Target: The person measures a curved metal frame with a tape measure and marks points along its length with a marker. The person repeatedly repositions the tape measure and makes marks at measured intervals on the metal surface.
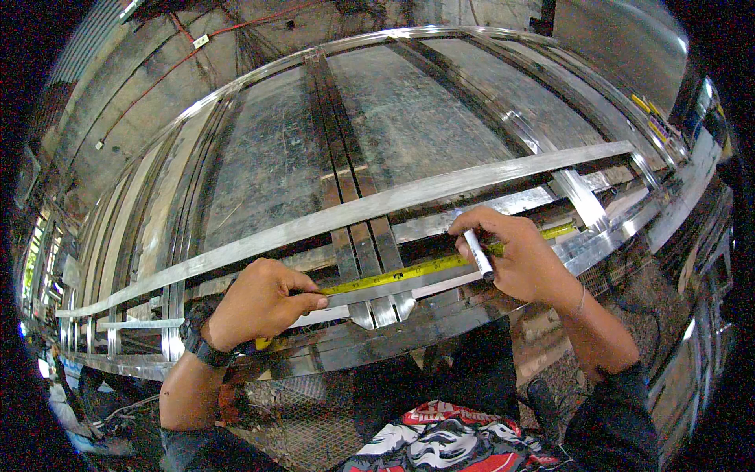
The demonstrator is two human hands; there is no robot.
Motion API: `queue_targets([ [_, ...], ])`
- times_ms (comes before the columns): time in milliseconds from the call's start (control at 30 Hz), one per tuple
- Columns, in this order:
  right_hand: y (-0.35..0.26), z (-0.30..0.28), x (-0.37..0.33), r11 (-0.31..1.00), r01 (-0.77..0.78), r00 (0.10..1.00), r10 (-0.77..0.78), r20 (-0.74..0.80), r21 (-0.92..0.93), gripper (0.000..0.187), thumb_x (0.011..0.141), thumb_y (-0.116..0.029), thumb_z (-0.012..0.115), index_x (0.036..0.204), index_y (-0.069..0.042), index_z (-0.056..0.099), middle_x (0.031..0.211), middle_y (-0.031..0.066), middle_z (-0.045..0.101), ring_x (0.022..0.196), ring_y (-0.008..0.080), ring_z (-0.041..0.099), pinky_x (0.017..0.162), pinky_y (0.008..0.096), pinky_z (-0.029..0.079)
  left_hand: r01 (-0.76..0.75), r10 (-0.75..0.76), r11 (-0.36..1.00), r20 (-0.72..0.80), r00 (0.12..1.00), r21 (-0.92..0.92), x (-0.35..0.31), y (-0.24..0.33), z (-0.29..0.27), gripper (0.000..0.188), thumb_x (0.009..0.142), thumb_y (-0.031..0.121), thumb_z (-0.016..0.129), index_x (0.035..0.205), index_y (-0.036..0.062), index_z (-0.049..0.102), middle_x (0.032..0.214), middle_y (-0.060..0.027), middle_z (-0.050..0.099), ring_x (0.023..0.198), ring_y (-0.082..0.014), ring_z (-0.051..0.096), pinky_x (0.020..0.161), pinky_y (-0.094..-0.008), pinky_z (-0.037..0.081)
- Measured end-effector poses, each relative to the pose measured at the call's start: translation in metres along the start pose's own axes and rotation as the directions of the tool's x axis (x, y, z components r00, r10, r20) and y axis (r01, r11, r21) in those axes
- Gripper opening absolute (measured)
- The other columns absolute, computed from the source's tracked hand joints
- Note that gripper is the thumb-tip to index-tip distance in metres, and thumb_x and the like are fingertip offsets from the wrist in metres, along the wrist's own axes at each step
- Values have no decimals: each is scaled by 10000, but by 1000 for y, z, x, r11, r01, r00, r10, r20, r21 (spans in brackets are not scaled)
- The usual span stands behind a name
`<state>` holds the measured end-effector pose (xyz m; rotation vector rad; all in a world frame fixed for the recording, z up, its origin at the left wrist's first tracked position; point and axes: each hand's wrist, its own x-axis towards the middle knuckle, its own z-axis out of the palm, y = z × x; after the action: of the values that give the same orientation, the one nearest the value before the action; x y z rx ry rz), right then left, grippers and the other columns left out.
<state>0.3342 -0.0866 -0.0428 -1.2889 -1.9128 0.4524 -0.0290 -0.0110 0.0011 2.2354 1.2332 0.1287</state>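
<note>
Left fingers (302, 282) pinch the tape measure (377, 279); right fingers (483, 219), over it, grasp a marker (476, 253). Measuring, it seems; marking would need steadiness.

Red conduit (252, 23) and white box (201, 41) on a stained wall (161, 55), wire mesh (318, 405) below

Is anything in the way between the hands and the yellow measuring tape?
No, nothing visible blocks them. The left hand pinches the yellow measuring tape between thumb and finger. The right hand is over another stretch of it, holding a white marker that hides a bit of the tape from view.
</note>
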Motion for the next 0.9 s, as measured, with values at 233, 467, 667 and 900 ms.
queue_targets([
  [233, -40, 3, -24, 975, 197, 968, -211, -139, -105, 307, 928, -94, 776, 1227, -90, 712, 1058, 157, 742, 961, 368, 723, 806, 429, 567, -76, 76, 995, 0, 997, 59, -2, 2, -2, 215, 933, 243, 818, 947, 30, 836, 706, -86, 752, 633, -141, 695, 619, -322, 537],
  [467, -49, 28, -38, 946, 318, 944, -322, -71, -66, 371, 873, -98, 824, 1236, -116, 747, 1003, 90, 746, 871, 286, 740, 710, 408, 574, -96, 95, 993, 22, 995, 65, 2, 1, -3, 219, 936, 238, 814, 938, 20, 828, 711, -91, 752, 638, -139, 695, 625, -321, 541],
  [667, -53, 41, -33, 948, 303, 948, -310, -67, -98, 341, 879, -103, 822, 1213, -95, 754, 1058, 98, 776, 911, 288, 753, 764, 393, 590, -136, 135, 989, 27, 991, 66, 3, -5, -1, 230, 945, 245, 797, 944, 16, 822, 722, -96, 756, 644, -156, 704, 632, -335, 550],
  [900, -66, 49, -22, 947, 309, 950, -311, -7, -86, 306, 895, -92, 803, 1195, -57, 752, 1050, 124, 774, 931, 304, 753, 794, 407, 599, -181, 182, 980, -5, 983, 87, 4, -9, 1, 232, 931, 258, 791, 935, 28, 820, 735, -116, 759, 647, -202, 718, 643, -365, 552],
])
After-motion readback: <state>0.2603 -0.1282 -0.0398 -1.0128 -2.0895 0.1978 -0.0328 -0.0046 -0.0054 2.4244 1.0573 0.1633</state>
